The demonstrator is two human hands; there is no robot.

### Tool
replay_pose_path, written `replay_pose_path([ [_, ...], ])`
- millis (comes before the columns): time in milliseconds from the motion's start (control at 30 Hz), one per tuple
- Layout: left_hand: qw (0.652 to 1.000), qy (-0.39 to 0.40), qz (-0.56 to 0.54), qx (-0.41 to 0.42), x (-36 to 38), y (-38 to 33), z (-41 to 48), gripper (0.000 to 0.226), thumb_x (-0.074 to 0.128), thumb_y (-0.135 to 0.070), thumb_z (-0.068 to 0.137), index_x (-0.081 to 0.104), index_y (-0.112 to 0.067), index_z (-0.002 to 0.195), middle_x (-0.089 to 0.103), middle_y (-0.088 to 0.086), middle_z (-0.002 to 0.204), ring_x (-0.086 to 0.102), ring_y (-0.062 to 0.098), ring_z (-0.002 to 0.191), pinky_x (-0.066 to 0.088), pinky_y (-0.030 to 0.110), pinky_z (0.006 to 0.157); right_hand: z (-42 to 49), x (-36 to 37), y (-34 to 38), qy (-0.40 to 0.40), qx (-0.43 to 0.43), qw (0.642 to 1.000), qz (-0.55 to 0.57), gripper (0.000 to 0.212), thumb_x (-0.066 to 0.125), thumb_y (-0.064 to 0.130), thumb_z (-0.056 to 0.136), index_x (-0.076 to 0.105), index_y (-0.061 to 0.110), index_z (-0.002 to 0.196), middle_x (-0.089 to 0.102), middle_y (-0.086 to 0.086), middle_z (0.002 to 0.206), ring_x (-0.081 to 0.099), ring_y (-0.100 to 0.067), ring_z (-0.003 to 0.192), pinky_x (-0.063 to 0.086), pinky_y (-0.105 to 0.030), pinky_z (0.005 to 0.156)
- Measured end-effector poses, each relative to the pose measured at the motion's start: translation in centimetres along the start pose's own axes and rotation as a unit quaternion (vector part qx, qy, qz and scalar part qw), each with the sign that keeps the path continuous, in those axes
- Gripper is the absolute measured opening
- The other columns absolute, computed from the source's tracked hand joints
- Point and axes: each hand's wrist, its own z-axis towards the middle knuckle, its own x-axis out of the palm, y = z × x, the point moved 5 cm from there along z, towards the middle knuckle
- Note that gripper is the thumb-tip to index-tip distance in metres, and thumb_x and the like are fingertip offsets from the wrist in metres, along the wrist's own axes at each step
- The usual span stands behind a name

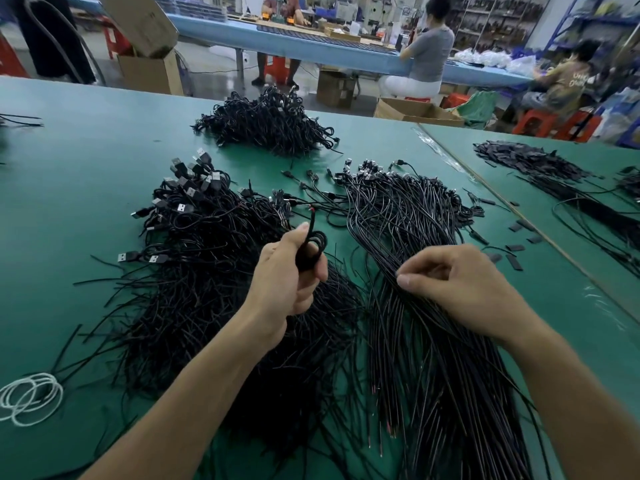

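Clenched in the left hand [291, 271], near the middle of the green desk [86, 150]: a small coiled loop of thin black cable [314, 247], held over the edge of a heap of black USB-plug cables [194, 237] spreading toward 9 o'clock. At 3 o'clock of it, right hand [460, 285] pinching strands of a long combed bundle of black wires [426, 358]. Crowding round: tangled black cable mound [266, 126] at 12 o'clock, scattered flat black sleeve pieces [515, 247] at 2 o'clock, white elastic loops [29, 398] at 8 o'clock.
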Motion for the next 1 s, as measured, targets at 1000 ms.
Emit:
replay_pose_path([
  [1000, 0.991, 0.024, 0.024, 0.127, 2.4, -1.1, -1.5, 0.052, 0.029, -0.048, 0.101, 0.078, -0.028, 0.102, 0.027, -0.004, 0.046, 0.019, 0.009, 0.036, 0.022, 0.017, 0.040, -2.2, 4.8, 5.2, -0.057, -0.023, 0.986, 0.158, 0.009, 0.076, 0.020, 0.085, 0.072, 0.028, 0.083, 0.070, 0.011, 0.074, 0.062, -0.001, 0.066, 0.047, -0.014, 0.062],
])
